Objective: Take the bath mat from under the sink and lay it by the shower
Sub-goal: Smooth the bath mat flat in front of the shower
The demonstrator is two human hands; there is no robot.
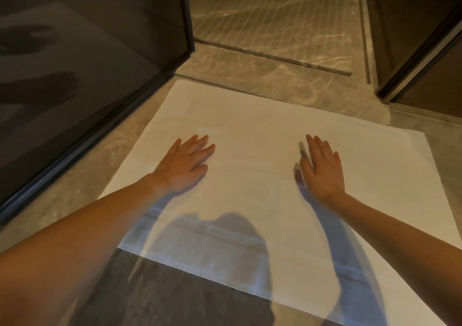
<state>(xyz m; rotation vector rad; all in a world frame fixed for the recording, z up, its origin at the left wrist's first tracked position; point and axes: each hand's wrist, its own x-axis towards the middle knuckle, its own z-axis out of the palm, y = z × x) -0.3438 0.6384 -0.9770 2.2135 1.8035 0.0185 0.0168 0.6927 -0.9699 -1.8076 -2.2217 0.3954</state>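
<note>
The white bath mat lies spread flat on the stone floor, its far edge along the shower threshold. Resting palm-down on the mat's left half is my left hand, fingers extended and holding nothing. On the right half my right hand lies flat in the same way, fingers pointing toward the shower. My shadow falls across the mat's near part. A far right corner of the mat looks slightly rumpled near the door frame.
A dark glass shower panel with a black frame runs along the left. The shower floor, marbled stone with a drain channel, lies straight ahead. A dark door frame stands at the right.
</note>
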